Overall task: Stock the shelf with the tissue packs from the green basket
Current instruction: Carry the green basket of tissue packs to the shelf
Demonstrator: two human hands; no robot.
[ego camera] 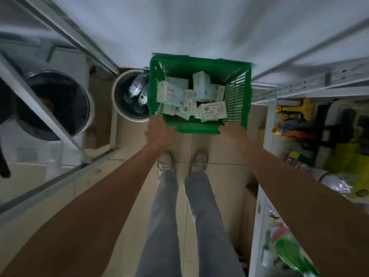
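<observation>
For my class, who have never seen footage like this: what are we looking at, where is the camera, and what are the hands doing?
There is one picture, from a wide-angle camera on a person's head, looking straight down. You see their two bare arms, legs and shoes on a tiled floor. The left hand and right hand are at the near rim of a green basket, apparently gripping it, though the fingers are partly hidden. Inside lie loose tissue packs. Beside the basket stands a bucket holding bottles. Metal shelving runs along both sides.
</observation>
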